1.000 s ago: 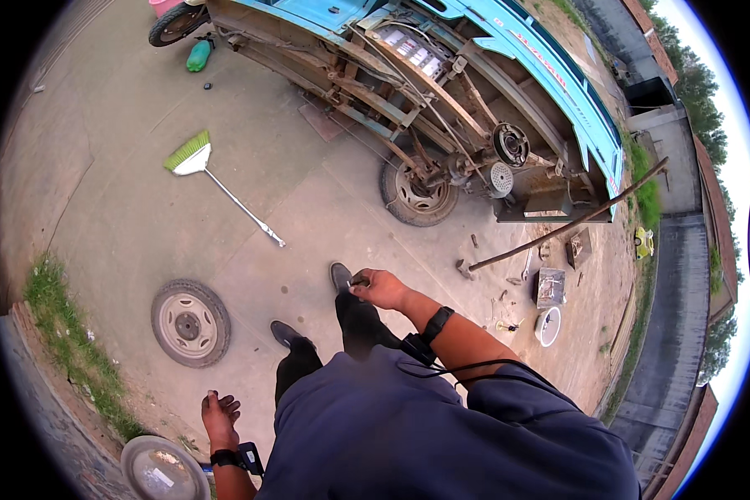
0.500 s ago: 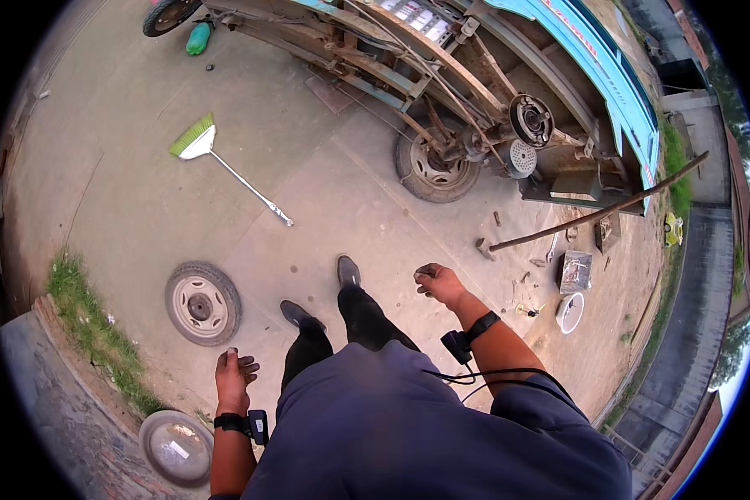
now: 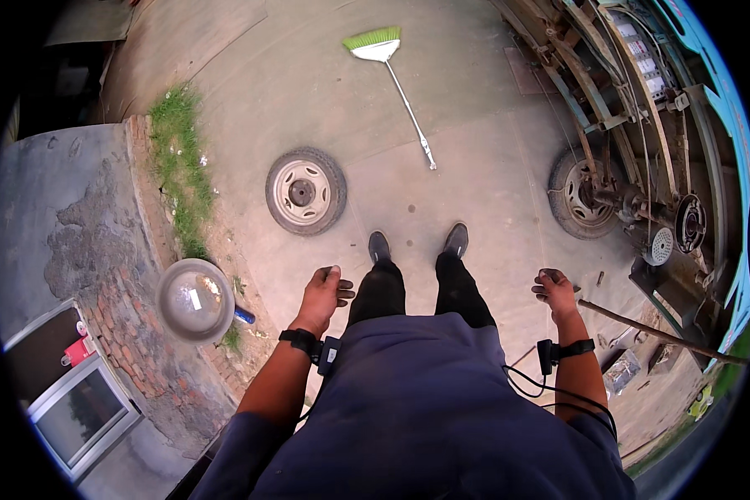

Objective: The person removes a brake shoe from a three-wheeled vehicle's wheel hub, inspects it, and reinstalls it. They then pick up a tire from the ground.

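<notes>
My left hand (image 3: pixel 325 298) hangs beside my left thigh, fingers loosely curled and a little apart, with nothing in it. My right hand (image 3: pixel 556 292) is out to the right of my legs, its fingers bent but separate, also holding nothing. Ahead of my left hand a loose wheel (image 3: pixel 306 192) with a dark tyre and a pale rim lies flat on the concrete. The broom (image 3: pixel 405 100) with green bristles, a white head and a metal handle lies farther ahead. Neither hand touches any of these things.
To the right a blue vehicle (image 3: pixel 729 108) rests tipped on its side, underside showing, with one wheel (image 3: pixel 583 196) near the ground. A sledgehammer's long wooden handle (image 3: pixel 658 333) slants below it. On the left are a metal basin (image 3: pixel 195 302), a grass strip (image 3: pixel 179 167) and a brick wall (image 3: pixel 146 367).
My view has turned to the left, so the wheel, broom and vehicle sit farther right in it. The wall and window have come into sight. Both hands stay empty.
</notes>
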The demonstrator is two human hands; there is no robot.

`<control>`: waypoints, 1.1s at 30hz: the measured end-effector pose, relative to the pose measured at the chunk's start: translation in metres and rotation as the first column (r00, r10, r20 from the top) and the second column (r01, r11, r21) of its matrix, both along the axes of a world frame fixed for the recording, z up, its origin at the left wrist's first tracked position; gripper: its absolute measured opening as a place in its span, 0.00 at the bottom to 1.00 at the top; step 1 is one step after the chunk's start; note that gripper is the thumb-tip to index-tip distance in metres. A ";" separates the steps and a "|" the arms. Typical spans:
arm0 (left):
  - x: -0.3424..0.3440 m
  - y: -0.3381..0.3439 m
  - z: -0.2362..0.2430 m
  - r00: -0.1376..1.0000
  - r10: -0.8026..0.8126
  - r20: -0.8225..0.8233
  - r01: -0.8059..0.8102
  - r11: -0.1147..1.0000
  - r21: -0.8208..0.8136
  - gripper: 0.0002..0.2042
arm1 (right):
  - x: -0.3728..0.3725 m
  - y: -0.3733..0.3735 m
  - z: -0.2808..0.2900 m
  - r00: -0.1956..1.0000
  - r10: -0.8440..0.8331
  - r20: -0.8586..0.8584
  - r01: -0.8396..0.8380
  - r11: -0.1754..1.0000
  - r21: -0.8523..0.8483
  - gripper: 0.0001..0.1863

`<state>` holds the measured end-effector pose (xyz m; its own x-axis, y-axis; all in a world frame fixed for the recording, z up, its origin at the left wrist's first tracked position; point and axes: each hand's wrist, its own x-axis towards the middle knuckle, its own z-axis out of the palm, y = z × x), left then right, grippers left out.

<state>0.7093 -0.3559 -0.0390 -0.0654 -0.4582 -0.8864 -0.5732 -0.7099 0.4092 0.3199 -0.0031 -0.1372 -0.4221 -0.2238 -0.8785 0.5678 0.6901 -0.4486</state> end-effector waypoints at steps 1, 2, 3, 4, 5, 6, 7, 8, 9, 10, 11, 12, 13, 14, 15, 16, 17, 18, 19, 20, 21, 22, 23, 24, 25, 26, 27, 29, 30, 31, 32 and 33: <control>0.005 -0.002 -0.001 1.000 0.013 -0.002 -0.013 1.000 0.003 0.22 | -0.001 -0.009 0.002 1.000 0.010 -0.009 -0.010 1.000 0.005 0.18; 0.012 -0.006 -0.003 1.000 0.026 -0.004 -0.026 1.000 0.005 0.23 | 0.000 -0.016 0.002 1.000 0.014 -0.014 -0.014 1.000 -0.008 0.20; 0.019 -0.010 -0.004 0.999 0.038 -0.006 -0.038 0.999 0.008 0.23 | 0.003 -0.025 0.004 0.999 0.028 -0.018 -0.028 1.000 -0.009 0.20; 0.024 -0.016 -0.004 0.999 0.044 -0.015 -0.044 0.999 0.007 0.23 | 0.005 -0.034 0.006 0.999 0.038 -0.028 -0.039 0.999 -0.011 0.20; 0.029 -0.022 -0.004 0.998 0.050 -0.023 -0.050 0.999 0.007 0.23 | 0.008 -0.044 0.008 0.998 0.049 -0.037 -0.049 0.999 -0.013 0.21; 0.034 -0.029 -0.005 0.998 0.054 -0.032 -0.054 0.999 0.007 0.23 | 0.013 -0.054 0.009 0.997 0.056 -0.047 -0.056 0.998 -0.015 0.21; 0.042 -0.037 -0.007 0.998 0.055 -0.036 -0.054 0.998 0.017 0.23 | 0.019 -0.063 0.011 0.996 0.065 -0.058 -0.066 0.998 -0.011 0.21; 0.049 -0.045 -0.009 0.998 0.054 -0.041 -0.053 0.998 0.026 0.23 | 0.025 -0.073 0.012 0.995 0.074 -0.068 -0.074 0.997 -0.006 0.21; 0.059 -0.054 -0.012 0.998 0.053 -0.045 -0.052 0.998 0.036 0.23 | 0.033 -0.083 0.013 0.994 0.073 -0.075 -0.074 0.997 -0.005 0.21; 0.072 -0.065 -0.016 0.997 0.049 -0.053 -0.047 0.998 0.037 0.23 | 0.042 -0.095 0.015 0.994 0.071 -0.083 -0.072 0.997 -0.006 0.21; 0.087 -0.075 -0.021 0.997 0.045 -0.061 -0.043 0.998 0.039 0.23 | 0.052 -0.107 0.016 0.993 0.068 -0.092 -0.069 0.998 -0.007 0.21; 0.101 -0.087 -0.025 0.997 0.042 -0.068 -0.039 0.998 0.041 0.23 | 0.063 -0.119 0.016 0.993 0.068 -0.096 -0.070 0.997 -0.016 0.20; 0.115 -0.099 -0.027 0.997 0.045 -0.064 -0.044 0.999 0.030 0.23 | 0.076 -0.130 0.017 0.993 0.068 -0.094 -0.071 0.997 -0.022 0.20; 0.128 -0.115 -0.029 0.997 0.049 -0.059 -0.048 0.999 0.020 0.23 | 0.088 -0.142 0.017 0.993 0.068 -0.093 -0.071 0.997 -0.028 0.20; 0.142 -0.130 -0.031 0.997 0.053 -0.055 -0.053 0.999 0.009 0.23 | 0.100 -0.155 0.015 0.991 0.083 -0.101 -0.086 0.996 -0.030 0.19; 0.156 -0.144 -0.030 0.997 0.063 -0.047 -0.063 0.998 0.003 0.22 | 0.112 -0.167 0.009 0.990 0.094 -0.104 -0.098 0.995 -0.033 0.18; 0.168 -0.158 -0.030 0.998 0.056 -0.034 -0.056 0.998 -0.009 0.22 | 0.122 -0.178 0.002 0.989 0.105 -0.107 -0.109 0.993 -0.035 0.18; 0.178 -0.170 -0.030 0.998 0.061 -0.023 -0.061 0.998 -0.020 0.22 | 0.130 -0.187 -0.004 0.991 0.099 -0.089 -0.104 0.993 -0.055 0.18; 0.190 -0.179 -0.028 0.997 0.072 -0.006 -0.072 0.997 -0.034 0.22 | 0.140 -0.202 -0.006 0.989 0.127 -0.081 -0.133 0.989 -0.066 0.17; 0.199 -0.188 -0.027 0.996 0.086 0.006 -0.085 0.996 -0.038 0.22 | 0.148 -0.217 -0.007 0.986 0.149 -0.075 -0.155 0.985 -0.074 0.17; 0.207 -0.195 -0.025 0.995 0.100 0.018 -0.099 0.994 -0.041 0.21 | 0.156 -0.232 -0.009 0.983 0.171 -0.068 -0.177 0.981 -0.082 0.17; 0.211 -0.200 -0.025 0.993 0.116 0.029 -0.115 0.992 -0.045 0.21 | 0.161 -0.246 -0.009 0.983 0.174 -0.055 -0.178 0.980 -0.093 0.17; 0.210 -0.205 -0.026 0.993 0.108 0.039 -0.106 0.994 -0.039 0.22 | 0.164 -0.257 -0.012 0.983 0.179 -0.049 -0.183 0.979 -0.092 0.16; 0.209 -0.209 -0.026 0.994 0.100 0.049 -0.099 0.995 -0.032 0.22 | 0.165 -0.267 -0.015 0.982 0.185 -0.042 -0.188 0.978 -0.093 0.16; 0.207 -0.215 -0.028 0.994 0.089 0.058 -0.087 0.996 -0.031 0.23 | 0.167 -0.277 -0.021 0.982 0.187 -0.037 -0.190 0.977 -0.099 0.16; 0.206 -0.218 -0.030 0.994 0.093 0.061 -0.092 0.995 -0.032 0.22 | 0.169 -0.285 -0.028 0.984 0.174 -0.028 -0.176 0.982 -0.070 0.16; 0.203 -0.222 -0.032 0.992 0.103 0.074 -0.100 0.994 -0.033 0.21 | 0.165 -0.292 -0.039 0.982 0.190 -0.016 -0.190 0.979 -0.078 0.17; 0.196 -0.230 -0.031 0.988 0.107 0.107 -0.106 0.994 -0.021 0.21 | 0.164 -0.303 -0.055 0.978 0.208 0.015 -0.206 0.975 -0.082 0.17; 0.195 -0.232 -0.032 0.989 0.092 0.115 -0.092 0.996 -0.006 0.20 | 0.167 -0.305 -0.061 0.983 0.183 0.028 -0.181 0.982 -0.047 0.17; 0.192 -0.237 -0.032 0.990 0.074 0.123 -0.074 0.997 -0.005 0.20 | 0.169 -0.310 -0.064 0.986 0.165 0.034 -0.163 0.985 -0.049 0.17; 0.189 -0.242 -0.032 0.990 0.057 0.131 -0.057 0.998 -0.004 0.20 | 0.171 -0.315 -0.067 0.988 0.147 0.040 -0.145 0.988 -0.051 0.17; 0.187 -0.248 -0.034 0.989 0.038 0.140 -0.039 0.999 -0.002 0.20 | 0.173 -0.318 -0.071 0.991 0.129 0.046 -0.126 0.991 -0.052 0.17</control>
<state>0.8966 -0.6038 -0.0725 0.0770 -0.4572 -0.8860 -0.5970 -0.7329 0.3264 0.4928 -0.3213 -0.2077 -0.3440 -0.3165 -0.8840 0.4987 0.7361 -0.4576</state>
